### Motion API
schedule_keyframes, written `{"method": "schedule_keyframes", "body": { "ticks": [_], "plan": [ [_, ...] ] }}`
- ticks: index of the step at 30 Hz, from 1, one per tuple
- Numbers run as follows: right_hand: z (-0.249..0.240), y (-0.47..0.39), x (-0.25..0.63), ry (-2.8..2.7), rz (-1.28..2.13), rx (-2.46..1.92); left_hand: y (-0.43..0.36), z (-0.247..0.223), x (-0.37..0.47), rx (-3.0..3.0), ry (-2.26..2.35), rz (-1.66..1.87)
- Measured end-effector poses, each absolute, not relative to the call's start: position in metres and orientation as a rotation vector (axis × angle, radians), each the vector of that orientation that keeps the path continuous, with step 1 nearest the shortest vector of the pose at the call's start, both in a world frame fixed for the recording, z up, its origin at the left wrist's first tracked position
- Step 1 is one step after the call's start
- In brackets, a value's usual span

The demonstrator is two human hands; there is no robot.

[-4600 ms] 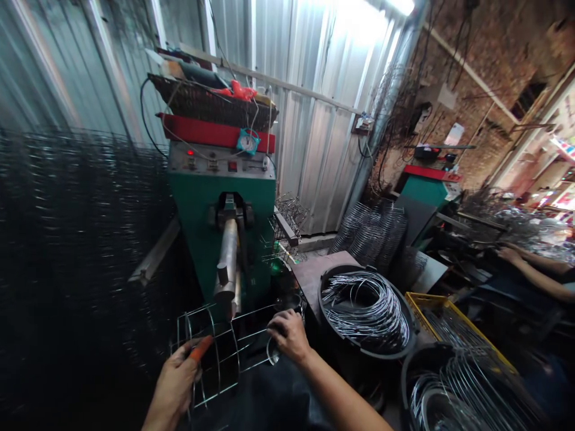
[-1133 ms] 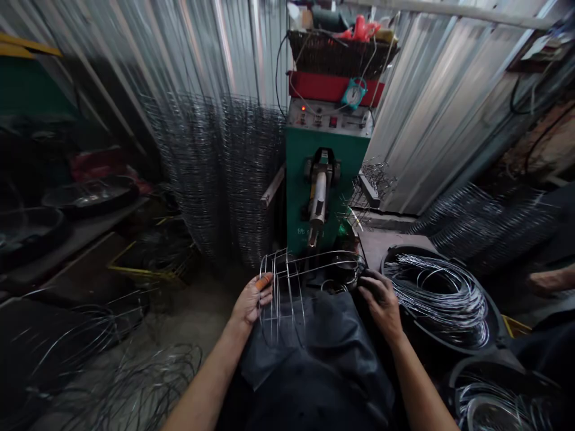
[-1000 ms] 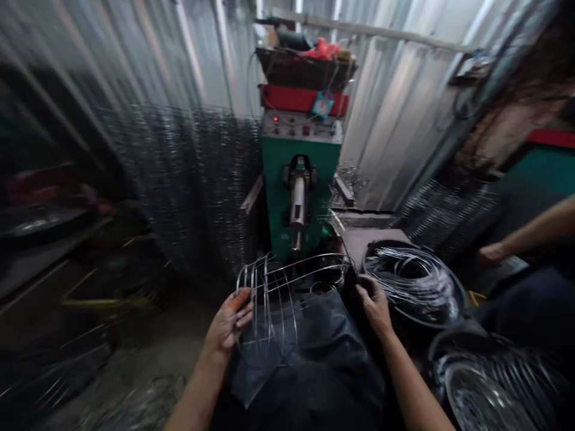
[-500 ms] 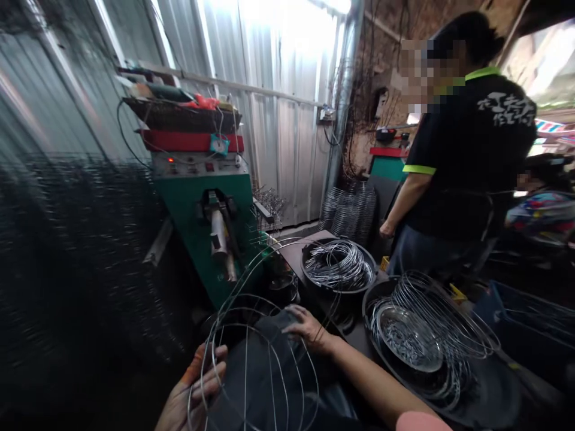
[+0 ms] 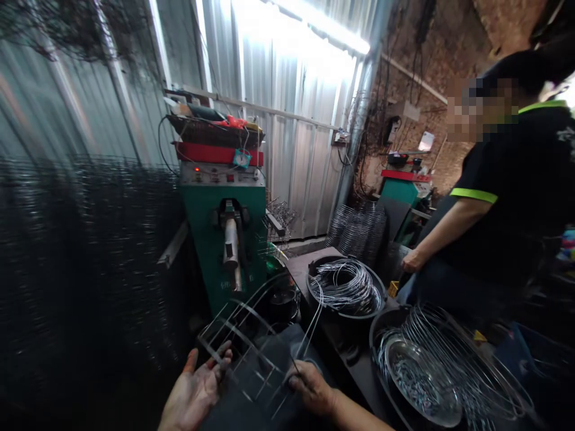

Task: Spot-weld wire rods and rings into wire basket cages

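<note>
A round wire frame [image 5: 255,315] of thin metal rods stands tilted over my lap, smeared by motion. My right hand [image 5: 311,386] is closed on its wire at the right side. My left hand [image 5: 197,386] lies palm up at the frame's left side, fingers apart; its fingertips are near the wires, and I cannot tell if they touch. Something orange covers the left thumb. Dark cloth [image 5: 287,341] lies under the frame. Beyond it stands a green machine [image 5: 206,239] with a metal arm [image 5: 230,245] jutting toward me.
A basin of coiled wire rings [image 5: 350,281] stands ahead right. Nearer, a larger tub [image 5: 381,383] holds wire hoops and a metal bowl [image 5: 449,413] of small metal pieces. Stacked wire racks [image 5: 90,269] fill the left. A person [image 5: 507,197] in a black shirt stands at right.
The wire frame has turned and tilted. My right hand has gone from lying open on the dark cloth to gripping the wire; my left hand has opened off the wire. The view has shifted left.
</note>
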State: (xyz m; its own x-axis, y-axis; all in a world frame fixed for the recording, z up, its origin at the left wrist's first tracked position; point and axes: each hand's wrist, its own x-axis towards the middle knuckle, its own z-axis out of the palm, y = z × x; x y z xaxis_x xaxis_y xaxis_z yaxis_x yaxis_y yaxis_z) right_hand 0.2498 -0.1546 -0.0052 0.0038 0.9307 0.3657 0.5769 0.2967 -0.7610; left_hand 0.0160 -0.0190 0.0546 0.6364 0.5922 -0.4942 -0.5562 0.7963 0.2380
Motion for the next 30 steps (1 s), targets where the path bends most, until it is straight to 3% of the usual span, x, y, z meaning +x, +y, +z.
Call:
{"method": "schedule_keyframes", "body": {
  "ticks": [6,14,22,30],
  "plan": [
    [0.013,-0.122,0.230,-1.214,0.618,-1.450,-0.008,0.048,0.024,0.126,0.592,0.621],
    [0.033,-0.068,0.198,-1.381,0.915,-1.298,-0.027,0.062,0.026,0.661,1.026,1.215],
    [0.030,-0.053,0.190,-1.369,0.976,-1.257,-0.013,0.063,0.043,0.689,1.023,1.281],
    [0.037,-0.058,0.186,-1.406,1.074,-1.201,-0.015,0.058,0.051,0.671,0.956,1.081]
  ]
}}
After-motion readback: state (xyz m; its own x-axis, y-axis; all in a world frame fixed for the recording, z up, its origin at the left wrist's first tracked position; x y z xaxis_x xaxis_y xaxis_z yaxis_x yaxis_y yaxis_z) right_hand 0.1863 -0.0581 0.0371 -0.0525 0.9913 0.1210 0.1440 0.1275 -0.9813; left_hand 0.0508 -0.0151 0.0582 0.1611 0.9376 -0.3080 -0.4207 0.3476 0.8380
